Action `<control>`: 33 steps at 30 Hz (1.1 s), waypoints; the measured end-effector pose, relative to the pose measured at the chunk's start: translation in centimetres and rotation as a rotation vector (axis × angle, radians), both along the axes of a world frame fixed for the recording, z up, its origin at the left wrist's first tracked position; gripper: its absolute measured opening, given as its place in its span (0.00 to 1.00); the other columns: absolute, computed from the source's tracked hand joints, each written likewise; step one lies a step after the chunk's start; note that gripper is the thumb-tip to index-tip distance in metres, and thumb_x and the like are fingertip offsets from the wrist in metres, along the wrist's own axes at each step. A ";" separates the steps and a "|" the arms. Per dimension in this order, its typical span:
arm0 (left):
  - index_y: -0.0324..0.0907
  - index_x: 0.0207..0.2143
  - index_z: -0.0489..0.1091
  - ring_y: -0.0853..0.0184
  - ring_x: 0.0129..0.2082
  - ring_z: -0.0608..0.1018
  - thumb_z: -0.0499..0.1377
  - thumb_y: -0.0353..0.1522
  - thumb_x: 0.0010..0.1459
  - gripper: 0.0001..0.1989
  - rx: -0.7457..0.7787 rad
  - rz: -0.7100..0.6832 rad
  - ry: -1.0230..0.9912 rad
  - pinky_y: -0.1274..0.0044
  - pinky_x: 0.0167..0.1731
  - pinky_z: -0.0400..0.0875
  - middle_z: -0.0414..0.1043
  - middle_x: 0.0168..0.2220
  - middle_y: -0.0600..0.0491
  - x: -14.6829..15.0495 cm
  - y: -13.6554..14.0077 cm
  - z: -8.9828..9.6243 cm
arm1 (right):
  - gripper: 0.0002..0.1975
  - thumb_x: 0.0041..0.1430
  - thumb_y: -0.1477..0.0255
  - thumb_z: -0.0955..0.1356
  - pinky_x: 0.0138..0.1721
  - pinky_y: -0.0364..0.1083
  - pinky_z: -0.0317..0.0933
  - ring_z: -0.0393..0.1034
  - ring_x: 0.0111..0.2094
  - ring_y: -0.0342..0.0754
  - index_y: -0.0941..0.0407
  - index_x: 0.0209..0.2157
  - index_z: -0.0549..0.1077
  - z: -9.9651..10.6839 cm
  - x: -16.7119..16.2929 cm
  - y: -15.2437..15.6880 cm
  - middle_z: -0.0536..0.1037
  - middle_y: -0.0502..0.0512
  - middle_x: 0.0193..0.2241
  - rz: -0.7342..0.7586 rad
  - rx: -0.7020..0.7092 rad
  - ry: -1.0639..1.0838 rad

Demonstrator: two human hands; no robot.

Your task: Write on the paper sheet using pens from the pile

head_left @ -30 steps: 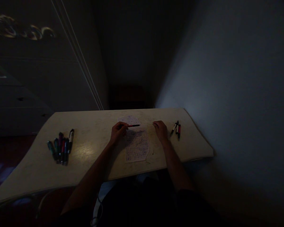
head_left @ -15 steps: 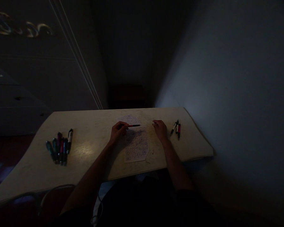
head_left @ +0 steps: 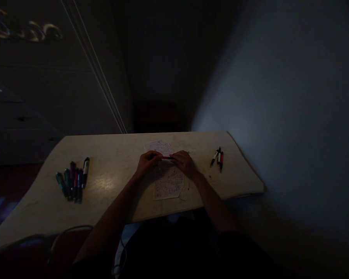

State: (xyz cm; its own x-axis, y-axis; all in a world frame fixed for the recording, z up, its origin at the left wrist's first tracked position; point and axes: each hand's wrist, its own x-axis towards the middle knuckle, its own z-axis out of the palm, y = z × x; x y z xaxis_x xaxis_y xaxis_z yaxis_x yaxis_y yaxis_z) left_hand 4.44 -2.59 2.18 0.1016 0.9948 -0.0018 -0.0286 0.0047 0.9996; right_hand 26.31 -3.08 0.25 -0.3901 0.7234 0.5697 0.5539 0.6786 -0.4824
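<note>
Above the table's middle, my left hand [head_left: 147, 162] is closed on one end of a red and black pen [head_left: 166, 157]. The fingers of my right hand [head_left: 185, 162] are closed around the pen's other end, so it lies level between both hands. Beneath them is a sheet of paper covered in dense writing [head_left: 168, 184], and a second written sheet [head_left: 159, 146] lies just beyond. Much of the pen is hidden by my fingers, and the light is dim.
Several green, purple, red, blue and white pens [head_left: 72, 182] lie at the table's left. A few white and red pens [head_left: 218, 158] lie at the right. Small bits [head_left: 188, 187] rest beside the paper. A wall [head_left: 293, 116] borders the pale table [head_left: 113, 151] on the right.
My right hand has moved left from beside the paper and taken hold of the pen's free end. A small dark bit now lies on the table to its right. My left hand keeps its grip.
</note>
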 end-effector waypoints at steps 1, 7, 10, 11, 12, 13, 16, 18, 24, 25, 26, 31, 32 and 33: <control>0.38 0.28 0.76 0.73 0.17 0.68 0.68 0.40 0.45 0.14 0.007 -0.013 0.010 0.81 0.18 0.61 0.68 0.18 0.57 0.0 0.0 0.0 | 0.15 0.66 0.62 0.66 0.45 0.52 0.64 0.72 0.41 0.51 0.53 0.48 0.77 -0.1 -0.1 0.0 0.81 0.58 0.39 0.011 -0.005 -0.007; 0.37 0.29 0.78 0.71 0.19 0.70 0.68 0.43 0.46 0.17 0.042 -0.051 0.073 0.80 0.20 0.63 0.71 0.19 0.53 -0.2 0.0 -0.2 | 0.16 0.66 0.64 0.66 0.43 0.51 0.64 0.72 0.38 0.50 0.55 0.51 0.76 -0.5 -0.1 -0.2 0.81 0.59 0.38 0.036 -0.008 0.032; 0.37 0.29 0.79 0.70 0.19 0.71 0.66 0.44 0.49 0.18 0.078 -0.088 0.146 0.79 0.20 0.63 0.72 0.19 0.52 -0.1 -0.1 -0.2 | 0.14 0.67 0.65 0.65 0.42 0.50 0.64 0.72 0.37 0.50 0.54 0.50 0.77 -0.7 -0.3 -0.3 0.81 0.58 0.37 0.030 -0.018 0.022; 0.37 0.29 0.79 0.70 0.20 0.71 0.65 0.45 0.50 0.18 0.094 -0.090 0.166 0.79 0.21 0.63 0.73 0.20 0.52 -0.1 -0.2 -0.1 | 0.13 0.67 0.66 0.65 0.41 0.50 0.63 0.72 0.36 0.50 0.54 0.48 0.77 -0.7 -0.4 -0.3 0.82 0.58 0.36 0.018 -0.017 0.014; 0.37 0.28 0.79 0.70 0.20 0.72 0.65 0.45 0.50 0.18 0.111 -0.086 0.185 0.79 0.21 0.63 0.74 0.20 0.51 0.0 -0.3 -0.1 | 0.12 0.66 0.66 0.66 0.41 0.50 0.63 0.72 0.35 0.50 0.54 0.46 0.78 -0.8 -0.4 -0.2 0.82 0.57 0.35 -0.001 -0.013 0.006; 0.37 0.28 0.79 0.69 0.21 0.72 0.66 0.46 0.49 0.18 0.129 -0.079 0.204 0.79 0.21 0.63 0.74 0.21 0.51 0.0 -0.5 0.0 | 0.11 0.66 0.67 0.66 0.40 0.50 0.62 0.72 0.35 0.49 0.54 0.44 0.79 -0.8 -0.4 -0.2 0.82 0.57 0.34 -0.025 -0.005 -0.002; 0.38 0.26 0.79 0.69 0.22 0.72 0.66 0.47 0.48 0.19 0.178 -0.066 0.283 0.79 0.21 0.62 0.75 0.23 0.51 0.2 -0.7 -0.1 | 0.08 0.64 0.70 0.68 0.39 0.49 0.61 0.72 0.34 0.49 0.54 0.40 0.80 -0.7 -0.3 -0.1 0.82 0.56 0.32 -0.075 0.015 -0.032; 0.38 0.23 0.77 0.70 0.20 0.70 0.65 0.47 0.50 0.20 0.200 -0.070 0.353 0.80 0.20 0.59 0.72 0.19 0.53 0.2 -0.7 -0.4 | 0.06 0.63 0.71 0.69 0.39 0.49 0.60 0.72 0.33 0.49 0.54 0.39 0.80 -0.7 -0.2 -0.1 0.82 0.56 0.31 -0.079 0.015 -0.049; 0.37 0.21 0.74 0.71 0.17 0.66 0.58 0.50 0.56 0.25 0.228 -0.122 0.435 0.79 0.19 0.56 0.65 0.15 0.55 -0.3 -0.2 -1.2 | 0.06 0.62 0.72 0.69 0.40 0.49 0.60 0.71 0.34 0.49 0.53 0.37 0.81 -0.8 -0.4 0.0 0.82 0.55 0.31 -0.123 -0.021 -0.026; 0.37 0.23 0.75 0.70 0.18 0.68 0.57 0.49 0.57 0.24 0.243 -0.134 0.425 0.79 0.20 0.59 0.67 0.16 0.54 -0.4 -0.2 -1.2 | 0.06 0.62 0.73 0.69 0.40 0.48 0.60 0.71 0.33 0.49 0.53 0.37 0.81 -0.8 -0.4 0.0 0.81 0.55 0.30 -0.125 -0.030 -0.012; 0.37 0.28 0.76 0.70 0.20 0.70 0.57 0.49 0.57 0.23 0.262 -0.140 0.408 0.79 0.21 0.61 0.69 0.19 0.54 -0.4 -0.2 -1.1 | 0.06 0.62 0.73 0.69 0.40 0.48 0.61 0.71 0.33 0.49 0.54 0.38 0.81 -0.9 -0.4 0.1 0.81 0.55 0.30 -0.126 -0.039 0.002; 0.42 0.54 0.68 0.73 0.22 0.71 0.65 0.45 0.51 0.30 0.348 -0.083 0.312 0.79 0.25 0.68 0.75 0.40 0.50 -0.3 -0.3 -0.5 | 0.08 0.62 0.75 0.68 0.40 0.49 0.62 0.71 0.34 0.50 0.53 0.39 0.81 -1.2 0.1 0.3 0.81 0.55 0.30 -0.177 -0.070 0.062; 0.42 0.53 0.68 0.73 0.22 0.71 0.65 0.44 0.51 0.29 0.365 -0.065 0.315 0.79 0.25 0.68 0.75 0.40 0.50 -0.3 -0.3 -0.5 | 0.09 0.62 0.75 0.68 0.41 0.49 0.62 0.71 0.35 0.50 0.54 0.39 0.81 -1.3 0.3 0.3 0.81 0.55 0.31 -0.188 -0.075 0.073; 0.42 0.50 0.70 0.73 0.22 0.71 0.65 0.44 0.52 0.25 0.384 -0.048 0.323 0.79 0.26 0.68 0.75 0.40 0.50 -0.3 -0.2 -0.5 | 0.09 0.62 0.75 0.68 0.41 0.49 0.63 0.71 0.35 0.51 0.54 0.39 0.81 -1.3 0.4 0.4 0.81 0.56 0.31 -0.198 -0.080 0.081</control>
State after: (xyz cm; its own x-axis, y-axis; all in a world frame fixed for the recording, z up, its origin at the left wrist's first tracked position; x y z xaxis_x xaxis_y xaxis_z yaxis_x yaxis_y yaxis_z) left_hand 4.17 -2.82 1.70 0.2016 0.9240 0.3250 0.2736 -0.3717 0.8871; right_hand 26.73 -2.72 -1.07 -0.1910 0.8257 0.5309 0.6295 0.5180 -0.5792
